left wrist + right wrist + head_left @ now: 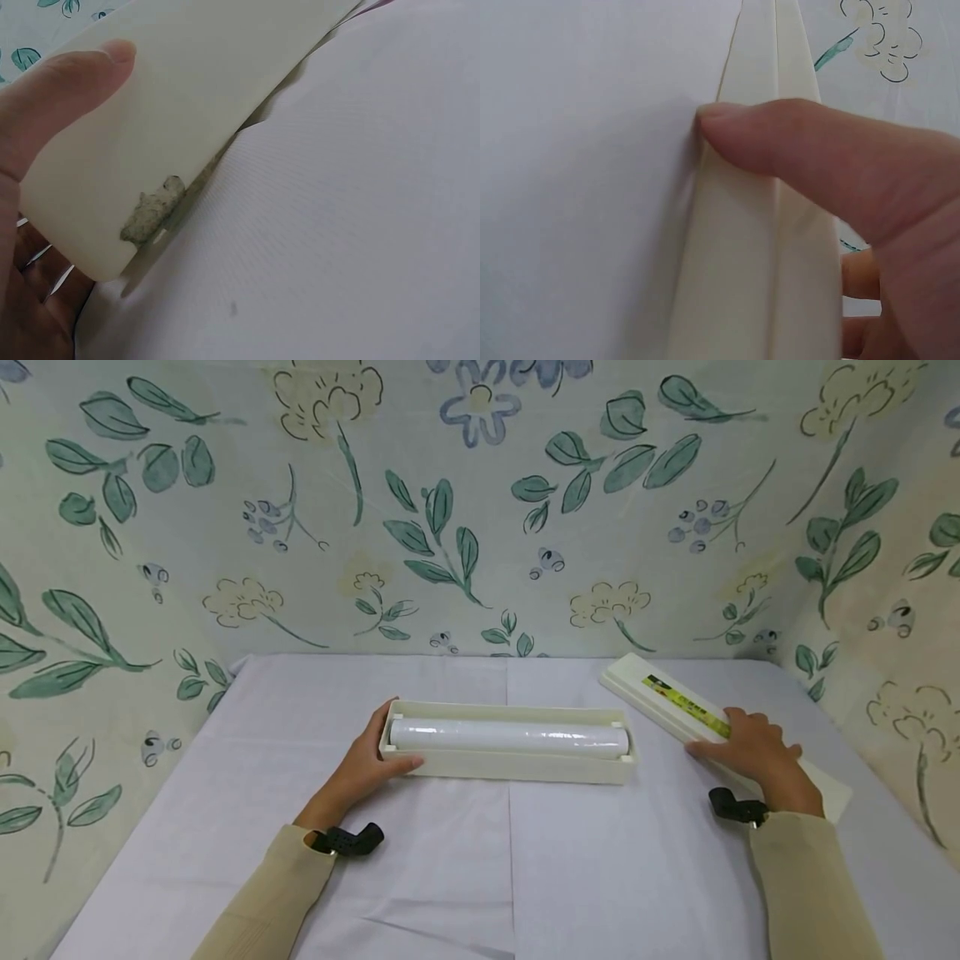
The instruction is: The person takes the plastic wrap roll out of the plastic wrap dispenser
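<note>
A long cream box (517, 770) lies open on the cloth, holding a white roll of cling film (510, 737) lengthwise. My left hand (360, 777) grips its left end, thumb on the front wall and fingers behind the end. In the left wrist view, a greyish worn patch (154, 214) marks the box's lower corner. My right hand (757, 756) grips the cream box lid (628, 680) across its width, to the right of the box. The lid slants from back left to front right and bears a yellow-green label (684, 705). Its thumb lies over the long edge in the right wrist view.
A white cloth (442, 868) with creases and a central seam covers the table. Behind and at both sides hangs a floral curtain (480, 543). Each wrist carries a black camera mount (356, 841) beside a beige sleeve (262, 897).
</note>
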Demonstrator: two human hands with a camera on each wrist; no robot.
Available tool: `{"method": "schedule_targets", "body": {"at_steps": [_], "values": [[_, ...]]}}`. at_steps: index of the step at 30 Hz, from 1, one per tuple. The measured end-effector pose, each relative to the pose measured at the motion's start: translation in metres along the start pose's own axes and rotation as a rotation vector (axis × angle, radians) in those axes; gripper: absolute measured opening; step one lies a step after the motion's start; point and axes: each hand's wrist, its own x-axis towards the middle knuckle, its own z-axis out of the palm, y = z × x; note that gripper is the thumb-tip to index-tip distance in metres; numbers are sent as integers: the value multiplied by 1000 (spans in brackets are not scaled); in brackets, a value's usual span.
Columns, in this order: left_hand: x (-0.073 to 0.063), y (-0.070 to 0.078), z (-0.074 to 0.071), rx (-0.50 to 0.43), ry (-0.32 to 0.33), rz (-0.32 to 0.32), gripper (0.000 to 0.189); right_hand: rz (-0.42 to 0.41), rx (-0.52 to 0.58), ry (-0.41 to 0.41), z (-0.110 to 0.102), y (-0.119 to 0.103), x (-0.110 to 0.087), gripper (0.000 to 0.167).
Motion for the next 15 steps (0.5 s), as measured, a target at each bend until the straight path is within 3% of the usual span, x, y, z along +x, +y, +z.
{"method": "schedule_targets", "body": {"at_steps": [9,15], "values": [[0,2,0,12,0,-25,103,-30,15,-18,-1,0,-2,101],[-9,26,1,19,-11,-25,101,-30,14,-2,2,2,-1,105]]}}
